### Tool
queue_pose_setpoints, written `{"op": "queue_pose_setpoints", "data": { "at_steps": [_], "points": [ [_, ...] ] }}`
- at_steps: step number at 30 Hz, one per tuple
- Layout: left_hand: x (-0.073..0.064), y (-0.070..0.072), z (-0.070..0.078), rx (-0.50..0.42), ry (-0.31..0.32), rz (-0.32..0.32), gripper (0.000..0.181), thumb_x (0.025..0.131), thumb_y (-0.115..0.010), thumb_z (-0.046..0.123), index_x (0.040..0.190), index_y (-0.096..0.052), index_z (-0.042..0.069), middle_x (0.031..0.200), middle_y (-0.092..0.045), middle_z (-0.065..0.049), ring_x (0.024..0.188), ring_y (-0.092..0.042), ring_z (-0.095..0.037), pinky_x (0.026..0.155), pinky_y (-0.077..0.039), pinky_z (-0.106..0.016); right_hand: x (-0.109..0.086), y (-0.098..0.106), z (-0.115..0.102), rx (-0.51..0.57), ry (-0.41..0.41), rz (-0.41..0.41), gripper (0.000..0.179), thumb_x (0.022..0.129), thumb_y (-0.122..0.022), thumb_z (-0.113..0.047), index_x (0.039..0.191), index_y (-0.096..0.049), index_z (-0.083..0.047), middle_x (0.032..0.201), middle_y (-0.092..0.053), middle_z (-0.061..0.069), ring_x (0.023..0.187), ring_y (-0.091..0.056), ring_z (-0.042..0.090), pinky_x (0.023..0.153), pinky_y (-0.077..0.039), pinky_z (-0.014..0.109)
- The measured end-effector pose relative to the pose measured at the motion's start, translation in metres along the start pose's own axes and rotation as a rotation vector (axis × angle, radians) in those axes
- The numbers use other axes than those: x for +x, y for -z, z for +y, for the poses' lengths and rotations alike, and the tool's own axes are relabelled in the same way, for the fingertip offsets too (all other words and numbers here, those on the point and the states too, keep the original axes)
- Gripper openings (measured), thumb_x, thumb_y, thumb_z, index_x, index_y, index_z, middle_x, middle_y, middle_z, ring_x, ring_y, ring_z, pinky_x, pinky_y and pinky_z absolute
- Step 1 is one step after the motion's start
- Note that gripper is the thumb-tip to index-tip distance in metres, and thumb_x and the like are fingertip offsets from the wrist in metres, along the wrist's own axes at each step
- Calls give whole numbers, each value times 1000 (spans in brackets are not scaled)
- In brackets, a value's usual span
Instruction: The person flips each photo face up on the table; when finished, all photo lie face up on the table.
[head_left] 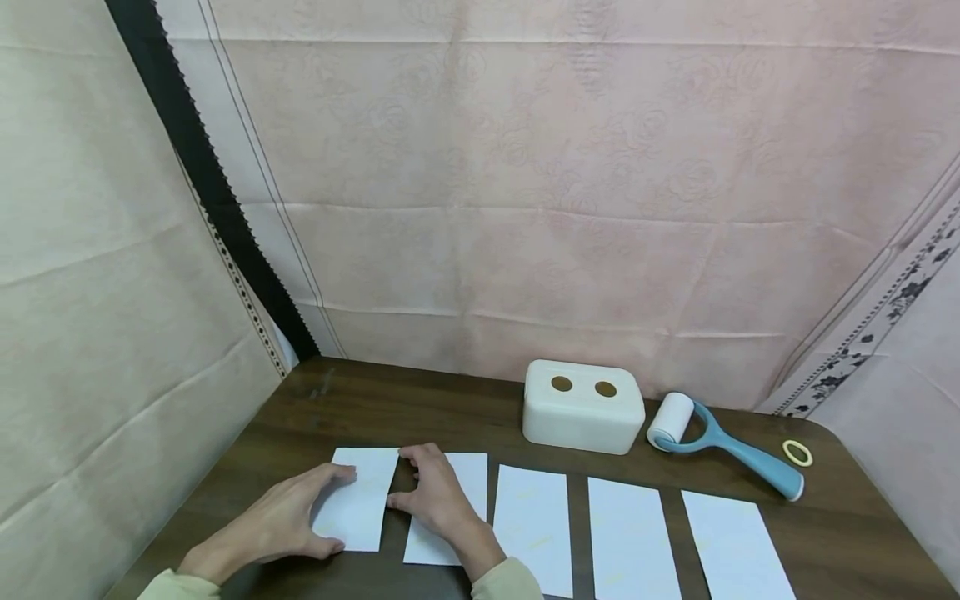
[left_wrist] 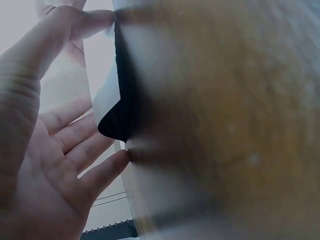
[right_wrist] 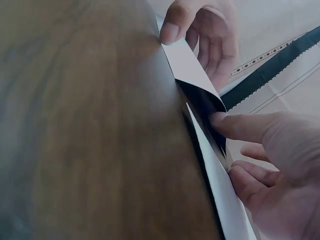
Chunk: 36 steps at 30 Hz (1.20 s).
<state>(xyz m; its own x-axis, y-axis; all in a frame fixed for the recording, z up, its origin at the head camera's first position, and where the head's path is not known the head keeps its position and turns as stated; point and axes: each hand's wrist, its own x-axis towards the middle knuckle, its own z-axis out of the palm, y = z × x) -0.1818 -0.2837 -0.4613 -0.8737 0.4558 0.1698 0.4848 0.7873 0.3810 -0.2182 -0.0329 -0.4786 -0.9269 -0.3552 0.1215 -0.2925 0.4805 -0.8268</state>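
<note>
A white sheet of paper (head_left: 360,504) lies leftmost in a row on the dark wooden table, between both hands. My left hand (head_left: 281,518) spans its left side, thumb at the near edge and fingers spread toward the far side. Against the right edge rests my right hand (head_left: 444,500), its thumb partway along and its index finger at the far corner. Part of the sheet (right_wrist: 192,65) bows up off the table in the right wrist view, with dark shadow beneath. A second sheet (head_left: 468,479) is partly hidden under the right hand.
Three more white sheets continue the row rightward, the nearest of them a sheet (head_left: 534,525) beside my right sleeve. Behind stand a white box (head_left: 581,421) with two round holes, a blue-handled lint roller (head_left: 750,458) and a pale yellow ring (head_left: 797,444). Cloth curtains (head_left: 525,250) border the table.
</note>
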Motion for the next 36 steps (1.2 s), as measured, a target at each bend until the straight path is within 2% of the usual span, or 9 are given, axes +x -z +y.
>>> {"op": "queue_pose_setpoints", "data": {
  "at_steps": [5, 10, 12, 18, 23, 26, 29, 33, 36],
  "points": [
    [1, 0, -1, -13, -15, 4, 75, 70, -96, 52, 128, -64, 15, 139, -67, -3, 126, -64, -31, 98, -54, -47, 1, 0, -1, 29, -29, 26, 55, 82, -95, -16, 127, -66, -4, 118, -59, 2, 109, -62, 23, 94, -54, 36],
    [0, 1, -5, -64, -15, -13, 63, 73, -93, 59, 115, -62, 24, 144, -65, -4, 129, -62, -36, 100, -53, -47, -1, 1, 0, 29, -13, 30, 34, 84, -93, -18, 106, -71, -8, 107, -56, -2, 98, -57, 17, 88, -52, 33],
    [-1, 2, -7, -98, -16, -19, 59, 74, -92, 60, 112, -62, 27, 145, -65, -5, 131, -61, -38, 101, -53, -45, -1, 1, 1, 14, 8, 27, 27, 85, -92, -19, 103, -74, -8, 106, -56, -3, 98, -56, 16, 88, -51, 33],
    [-6, 4, -13, -219, -46, -50, 44, 82, -88, 55, 113, -67, 33, 151, -60, -8, 135, -56, -44, 106, -49, -37, -1, 2, 2, -40, 68, -2, 35, 89, -88, -20, 121, -78, -8, 116, -65, -1, 104, -60, 17, 91, -52, 35],
    [-4, 4, -15, -250, -45, -39, 28, 93, -82, 46, 116, -74, 34, 148, -62, -9, 134, -58, -43, 104, -51, -36, -1, 2, 2, -66, 93, -32, 42, 89, -88, -22, 127, -76, -8, 127, -68, 3, 113, -61, 19, 97, -52, 38],
    [1, 2, -13, -267, -14, 5, 17, 99, -77, 40, 113, -77, 32, 140, -67, -6, 129, -61, -40, 99, -54, -37, -1, 2, 3, -69, 105, -45, 47, 87, -90, -23, 129, -74, -8, 130, -67, 5, 117, -60, 21, 99, -51, 38],
    [8, 0, -9, -281, 30, 44, 14, 102, -73, 37, 110, -80, 27, 132, -70, -3, 125, -64, -38, 95, -56, -41, 0, 3, 4, -64, 119, -62, 54, 85, -92, -26, 132, -73, -8, 132, -67, 4, 120, -60, 21, 101, -50, 38],
    [16, -1, -2, -304, 139, 75, 21, 102, -72, 39, 110, -81, 22, 124, -71, 1, 121, -65, -33, 94, -55, -47, 0, 3, 4, -42, 128, -87, 60, 84, -93, -28, 136, -70, -8, 135, -65, 3, 124, -59, 21, 105, -49, 39],
    [20, -1, 4, -340, 239, 79, 26, 101, -73, 44, 110, -81, 22, 118, -71, 5, 116, -65, -25, 92, -54, -46, 0, 2, 3, -20, 117, -98, 64, 84, -93, -32, 139, -68, -10, 137, -64, -1, 128, -57, 21, 108, -48, 40]
  ]
}}
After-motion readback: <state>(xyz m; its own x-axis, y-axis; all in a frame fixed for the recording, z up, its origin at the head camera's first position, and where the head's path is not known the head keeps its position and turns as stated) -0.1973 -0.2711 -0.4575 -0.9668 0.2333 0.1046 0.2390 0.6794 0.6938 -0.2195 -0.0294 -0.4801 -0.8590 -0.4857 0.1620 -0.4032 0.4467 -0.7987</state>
